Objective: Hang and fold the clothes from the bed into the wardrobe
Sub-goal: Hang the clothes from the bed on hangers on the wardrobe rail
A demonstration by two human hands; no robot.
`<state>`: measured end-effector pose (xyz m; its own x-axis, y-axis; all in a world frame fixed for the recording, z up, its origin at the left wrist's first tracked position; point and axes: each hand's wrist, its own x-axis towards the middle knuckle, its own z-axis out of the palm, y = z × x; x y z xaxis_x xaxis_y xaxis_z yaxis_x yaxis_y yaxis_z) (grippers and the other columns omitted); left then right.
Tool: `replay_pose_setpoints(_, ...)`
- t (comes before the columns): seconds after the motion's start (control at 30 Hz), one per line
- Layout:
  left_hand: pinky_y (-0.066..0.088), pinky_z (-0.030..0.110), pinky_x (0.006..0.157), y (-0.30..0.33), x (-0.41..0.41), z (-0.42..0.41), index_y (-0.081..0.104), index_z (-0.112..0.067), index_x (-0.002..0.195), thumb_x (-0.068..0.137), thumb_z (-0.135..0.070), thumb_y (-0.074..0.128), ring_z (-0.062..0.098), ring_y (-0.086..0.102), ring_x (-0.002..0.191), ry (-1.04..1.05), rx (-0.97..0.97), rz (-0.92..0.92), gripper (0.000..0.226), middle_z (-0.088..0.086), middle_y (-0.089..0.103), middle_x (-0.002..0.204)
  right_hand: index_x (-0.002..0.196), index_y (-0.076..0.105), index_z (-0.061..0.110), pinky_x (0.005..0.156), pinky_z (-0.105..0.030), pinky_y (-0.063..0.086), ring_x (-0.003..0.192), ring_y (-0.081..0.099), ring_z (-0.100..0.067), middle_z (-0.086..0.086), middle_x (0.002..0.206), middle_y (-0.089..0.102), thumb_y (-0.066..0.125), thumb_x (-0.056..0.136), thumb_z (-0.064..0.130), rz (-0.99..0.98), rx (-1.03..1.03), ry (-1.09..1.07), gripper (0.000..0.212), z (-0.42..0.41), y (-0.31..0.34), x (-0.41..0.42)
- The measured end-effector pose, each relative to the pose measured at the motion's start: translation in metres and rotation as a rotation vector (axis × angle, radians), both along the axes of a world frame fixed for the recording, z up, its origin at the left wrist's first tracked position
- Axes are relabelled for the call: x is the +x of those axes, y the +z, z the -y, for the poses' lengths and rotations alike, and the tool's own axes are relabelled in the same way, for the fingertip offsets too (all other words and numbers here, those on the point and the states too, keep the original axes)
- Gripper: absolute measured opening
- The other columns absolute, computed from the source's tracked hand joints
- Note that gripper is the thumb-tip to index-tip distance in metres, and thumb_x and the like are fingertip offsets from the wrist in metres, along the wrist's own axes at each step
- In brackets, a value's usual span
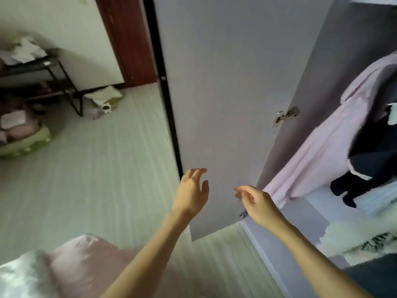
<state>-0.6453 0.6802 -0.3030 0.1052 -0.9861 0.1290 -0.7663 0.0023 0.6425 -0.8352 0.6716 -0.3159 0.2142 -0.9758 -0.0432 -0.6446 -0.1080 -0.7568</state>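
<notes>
The wardrobe's grey door [225, 87] stands swung open in front of me. Inside, at the right, hang a pale pink garment [326, 147] and a dark garment [373, 160]; folded light fabrics [354, 233] lie on a shelf below. My left hand [192, 194] is raised before the door's lower part, fingers loosely spread, holding nothing. My right hand [255, 201] hovers beside it, fingers loosely curled and empty. A pink cloth [86, 261] and a white fluffy one [19, 276] lie at the bottom left, apparently on the bed.
A dark metal rack [53, 78] with piled items stands at the left wall. A green basket [25, 143] of clothes sits on the pale floor below it. A white bag [105, 100] lies by the brown door frame [126, 39].
</notes>
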Motion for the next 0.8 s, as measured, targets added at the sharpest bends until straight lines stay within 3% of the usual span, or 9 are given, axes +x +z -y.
replay_pose_setpoints(0.1, 0.038, 0.025, 0.097, -0.025, 0.040, -0.068, 0.053, -0.014, 0.130, 0.095, -0.014, 0.049, 0.021, 0.053, 0.118, 0.238, 0.100, -0.070, 0.036, 0.003, 0.051, 0.134, 0.111, 0.064, 0.010, 0.071, -0.008, 0.042, 0.091, 0.064, -0.015, 0.007, 0.091, 0.064, 0.043, 0.096, 0.008, -0.032, 0.125, 0.225, 0.025, -0.025, -0.027, 0.045)
replay_pose_setpoints(0.13, 0.039, 0.025, 0.096, -0.030, 0.051, -0.090, 0.053, -0.015, 0.130, 0.095, -0.014, 0.048, 0.021, 0.054, 0.117, 0.315, 0.121, -0.082, 0.036, 0.001, 0.051, 0.135, 0.112, 0.063, 0.010, 0.067, -0.006, 0.039, 0.091, 0.063, -0.014, 0.008, 0.091, 0.064, 0.042, 0.097, 0.008, -0.049, 0.149, 0.305, 0.026, -0.033, -0.033, 0.060)
replay_pose_setpoints(0.33, 0.041, 0.027, 0.095, -0.047, 0.124, -0.220, 0.059, -0.013, 0.124, 0.091, -0.010, 0.051, 0.020, 0.057, 0.113, 0.785, 0.154, -0.146, 0.034, 0.005, 0.059, 0.125, 0.110, 0.061, 0.020, 0.089, -0.034, 0.050, 0.094, 0.064, -0.019, 0.008, 0.093, 0.062, 0.039, 0.097, 0.014, -0.109, 0.278, 0.731, 0.026, -0.098, -0.054, 0.179)
replay_pose_setpoints(0.47, 0.043, 0.027, 0.095, -0.051, 0.171, -0.311, 0.060, -0.012, 0.121, 0.092, -0.010, 0.051, 0.017, 0.057, 0.112, 1.068, 0.114, -0.217, 0.031, 0.004, 0.061, 0.121, 0.111, 0.063, 0.022, 0.083, -0.020, 0.043, 0.097, 0.060, -0.011, 0.012, 0.096, 0.061, 0.039, 0.098, 0.015, -0.153, 0.277, 1.024, 0.028, -0.163, -0.054, 0.273)
replay_pose_setpoints(0.63, 0.041, 0.018, 0.089, -0.059, 0.245, -0.414, 0.059, -0.015, 0.122, 0.093, -0.011, 0.052, 0.011, 0.058, 0.106, 1.397, 0.002, -0.296, 0.030, -0.001, 0.061, 0.120, 0.099, 0.057, 0.027, 0.088, -0.026, 0.048, 0.090, 0.060, -0.010, 0.010, 0.090, 0.062, 0.037, 0.097, 0.012, -0.190, 0.299, 1.320, 0.025, -0.249, -0.053, 0.404)
replay_pose_setpoints(0.8, 0.042, 0.021, 0.092, -0.060, 0.318, -0.489, 0.058, -0.012, 0.123, 0.093, -0.012, 0.050, 0.011, 0.058, 0.107, 1.602, -0.034, -0.320, 0.031, -0.001, 0.062, 0.121, 0.105, 0.061, 0.021, 0.076, -0.020, 0.047, 0.084, 0.059, -0.010, 0.008, 0.090, 0.062, 0.035, 0.095, 0.010, -0.215, 0.314, 1.501, 0.030, -0.317, -0.056, 0.506)
